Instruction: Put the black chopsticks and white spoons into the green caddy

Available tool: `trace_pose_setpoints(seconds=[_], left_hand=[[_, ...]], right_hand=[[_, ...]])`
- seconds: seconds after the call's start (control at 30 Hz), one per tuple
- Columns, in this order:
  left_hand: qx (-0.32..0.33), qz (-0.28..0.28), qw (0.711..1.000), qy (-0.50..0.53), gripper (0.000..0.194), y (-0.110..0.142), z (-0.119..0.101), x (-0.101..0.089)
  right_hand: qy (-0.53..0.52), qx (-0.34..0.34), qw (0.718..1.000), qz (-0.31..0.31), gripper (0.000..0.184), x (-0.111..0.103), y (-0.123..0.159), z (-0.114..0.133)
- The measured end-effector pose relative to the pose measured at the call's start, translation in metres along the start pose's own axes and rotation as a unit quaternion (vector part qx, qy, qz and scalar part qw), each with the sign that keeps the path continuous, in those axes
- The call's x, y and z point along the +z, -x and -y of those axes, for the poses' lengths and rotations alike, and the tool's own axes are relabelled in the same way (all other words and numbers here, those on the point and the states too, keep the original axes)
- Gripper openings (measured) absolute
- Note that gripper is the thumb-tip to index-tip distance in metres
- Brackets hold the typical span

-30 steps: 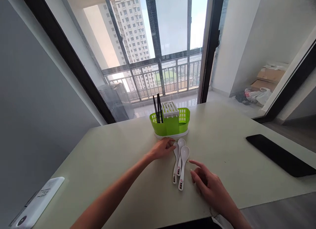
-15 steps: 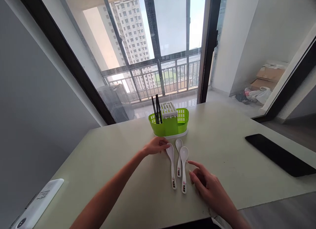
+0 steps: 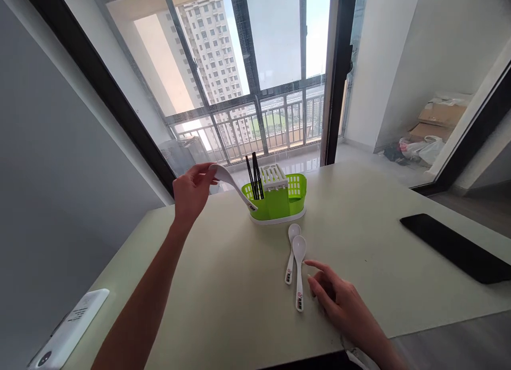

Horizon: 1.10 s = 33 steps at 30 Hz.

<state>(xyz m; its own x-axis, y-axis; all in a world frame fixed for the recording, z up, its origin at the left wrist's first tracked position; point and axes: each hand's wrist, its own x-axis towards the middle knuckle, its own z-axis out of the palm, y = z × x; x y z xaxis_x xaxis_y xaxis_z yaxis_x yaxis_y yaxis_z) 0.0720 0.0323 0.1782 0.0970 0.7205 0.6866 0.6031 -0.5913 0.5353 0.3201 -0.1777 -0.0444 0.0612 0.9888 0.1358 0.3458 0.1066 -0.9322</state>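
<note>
My left hand (image 3: 192, 191) pinches a white spoon (image 3: 233, 185) by its bowl, holding it up off the table. The handle slants down to the right, its end in front of the left part of the green utensil holder (image 3: 277, 204). Black chopsticks (image 3: 254, 177) stand in that holder's left basket. Two more white spoons lie on the table before it: a rear spoon (image 3: 294, 231) and a front spoon (image 3: 299, 248), partly overlapping. Beside the front spoon rests my right hand (image 3: 335, 295), forefinger stretched out and thumb apart, with nothing in it.
The pale table (image 3: 223, 285) stands against a large window and balcony. A long black flat object (image 3: 455, 247) lies at the right, and a white device (image 3: 72, 325) is at the left edge. Cardboard boxes (image 3: 441, 117) and bags sit on the floor beyond.
My left hand has picked up the leftmost spoon by its bowl and moved it up and left. The right hand stays in place beside the other spoons.
</note>
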Motion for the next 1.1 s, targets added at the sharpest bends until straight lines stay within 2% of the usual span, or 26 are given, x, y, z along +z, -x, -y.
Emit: trace_pose_setpoints(seconds=[0.07, 0.13, 0.5, 0.83, 0.97, 1.1], left_hand=[[0.039, -0.048, 0.998, -0.033, 0.031, -0.004, -0.001, 0.007], [0.078, -0.065, 0.993, -0.055, 0.030, -0.007, 0.001, 0.018], [0.206, -0.030, 0.971, -0.120, 0.028, 0.000, 0.030, 0.080], [0.221, 0.062, 0.965, -0.129, 0.028, 0.034, 0.053, 0.107], [0.206, 0.072, 0.968, -0.126, 0.031, 0.048, 0.065, 0.115], [0.202, 0.073, 0.970, -0.117, 0.031, 0.057, 0.066, 0.114]], right_hand=[[0.006, 0.002, 1.000, 0.003, 0.047, 0.000, 0.000, 0.000], [0.009, 0.004, 1.000, 0.008, 0.047, -0.001, 0.000, 0.000], [0.001, -0.001, 1.000, 0.012, 0.047, -0.001, 0.000, 0.002], [-0.002, -0.007, 1.000, 0.011, 0.047, -0.001, -0.001, 0.001], [0.002, -0.005, 1.000, 0.006, 0.046, -0.001, -0.001, 0.002], [0.007, -0.009, 1.000, 0.003, 0.045, -0.001, -0.002, 0.004]])
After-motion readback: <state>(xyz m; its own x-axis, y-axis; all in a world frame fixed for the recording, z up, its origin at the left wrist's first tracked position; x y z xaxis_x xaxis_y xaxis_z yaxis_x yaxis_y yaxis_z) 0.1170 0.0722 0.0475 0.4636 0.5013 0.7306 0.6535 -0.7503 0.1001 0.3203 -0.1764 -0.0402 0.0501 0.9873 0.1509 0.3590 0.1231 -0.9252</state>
